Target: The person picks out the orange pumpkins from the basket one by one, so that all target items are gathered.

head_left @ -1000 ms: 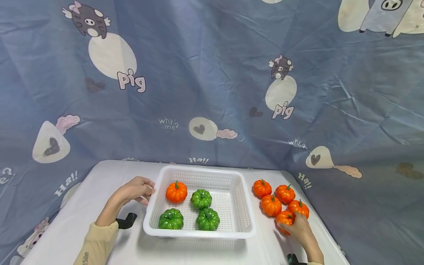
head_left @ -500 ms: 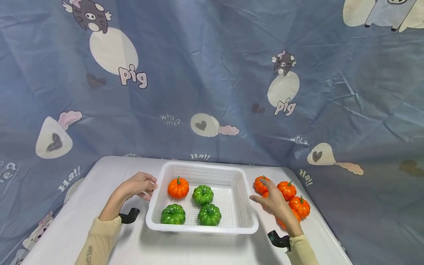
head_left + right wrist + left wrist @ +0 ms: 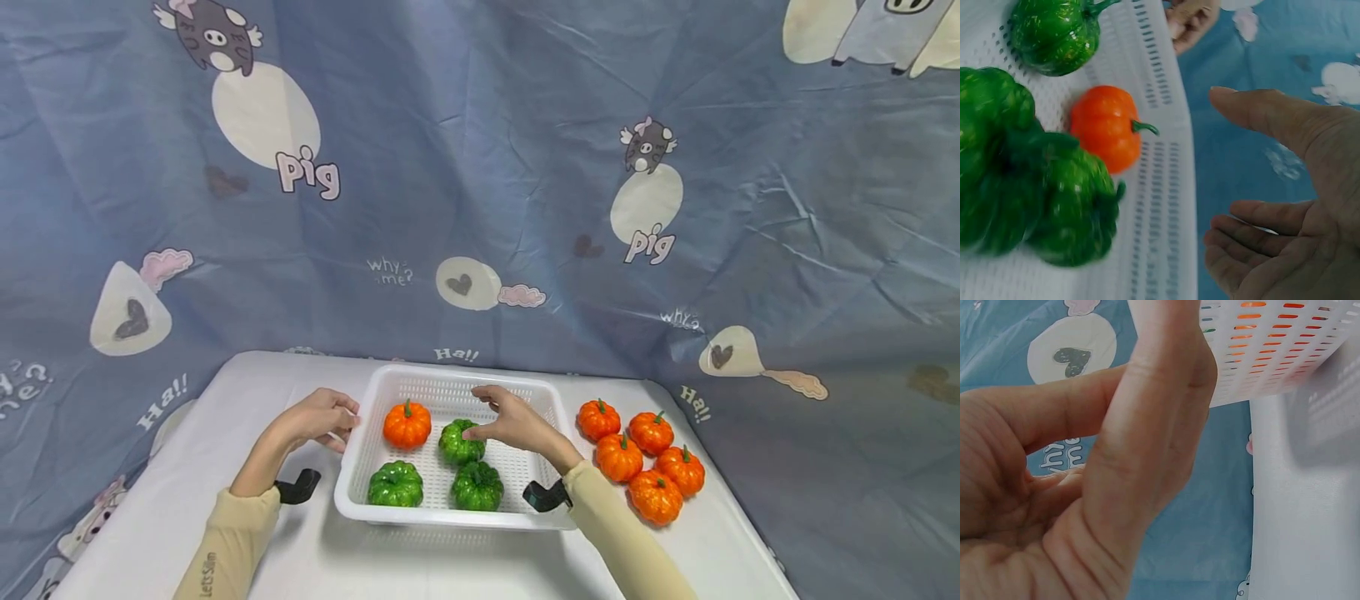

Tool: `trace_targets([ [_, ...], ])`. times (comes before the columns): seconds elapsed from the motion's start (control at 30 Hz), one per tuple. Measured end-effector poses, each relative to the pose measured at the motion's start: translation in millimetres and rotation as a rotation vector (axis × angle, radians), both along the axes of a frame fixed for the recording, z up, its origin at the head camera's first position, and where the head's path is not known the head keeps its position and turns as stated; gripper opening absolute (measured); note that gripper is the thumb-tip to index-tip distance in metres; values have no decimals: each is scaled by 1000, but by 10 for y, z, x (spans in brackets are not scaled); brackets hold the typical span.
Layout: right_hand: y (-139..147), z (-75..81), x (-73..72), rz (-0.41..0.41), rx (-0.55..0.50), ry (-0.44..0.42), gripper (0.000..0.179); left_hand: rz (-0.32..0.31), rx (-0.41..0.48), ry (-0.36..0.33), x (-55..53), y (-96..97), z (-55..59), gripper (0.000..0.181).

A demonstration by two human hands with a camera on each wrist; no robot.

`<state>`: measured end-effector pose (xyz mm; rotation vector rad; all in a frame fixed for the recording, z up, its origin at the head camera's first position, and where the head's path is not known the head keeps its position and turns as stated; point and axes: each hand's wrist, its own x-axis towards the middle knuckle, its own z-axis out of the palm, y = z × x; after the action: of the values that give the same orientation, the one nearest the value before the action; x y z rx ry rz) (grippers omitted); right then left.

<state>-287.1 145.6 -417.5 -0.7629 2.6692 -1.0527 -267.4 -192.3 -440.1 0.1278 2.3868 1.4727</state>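
A white perforated plastic basket (image 3: 442, 518) stands on the table with one orange pumpkin (image 3: 407, 427) and three small green pumpkins in it. My left hand (image 3: 318, 421) is at the basket's left side, its loosely bent fingers right at the outer wall (image 3: 1272, 347). Over the basket reaches my right hand (image 3: 517, 423), thumb and fingers spread apart with nothing between them. Its thumb overlaps the middle green pumpkin (image 3: 459, 448) in the head view. The other green pumpkins sit at the front left (image 3: 396, 485) and front middle (image 3: 477, 487).
Several orange pumpkins (image 3: 619, 458) lie grouped on the white table (image 3: 420, 567), right of the basket. A blue curtain (image 3: 480, 183) with cartoon pigs hangs behind the table. Black wrist mounts (image 3: 546, 497) stick out from both forearms.
My right hand has left the orange pumpkins at the right, where it was on the front one, and swung left over the basket. My left hand has stayed at the basket's left side.
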Motion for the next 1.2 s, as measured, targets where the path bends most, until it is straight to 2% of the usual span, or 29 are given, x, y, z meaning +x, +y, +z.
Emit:
trace_targets([
  [0.1, -224, -39, -98, 46, 35, -28, 79, 2, 5, -5, 5, -4, 1, 35],
  [0.3, -609, -151, -256, 108, 121, -30, 78, 4, 8, -14, 4, 2, 2, 35],
  [0.5, -853, -282, -379, 106, 140, -101, 76, 6, 6, -3, 3, 30, 8, 34],
  [0.8, -1028, -406, -473, 94, 246, -107, 62, 18, 15, -11, 11, 59, 22, 33],
  [1.07, -1065, -431, -465, 97, 261, -97, 63, 33, 23, -19, -3, 31, 7, 32],
  [1.2, -1036, -378, -454, 83, 238, -83, 65, 33, 19, -21, 7, 18, 9, 31],
])
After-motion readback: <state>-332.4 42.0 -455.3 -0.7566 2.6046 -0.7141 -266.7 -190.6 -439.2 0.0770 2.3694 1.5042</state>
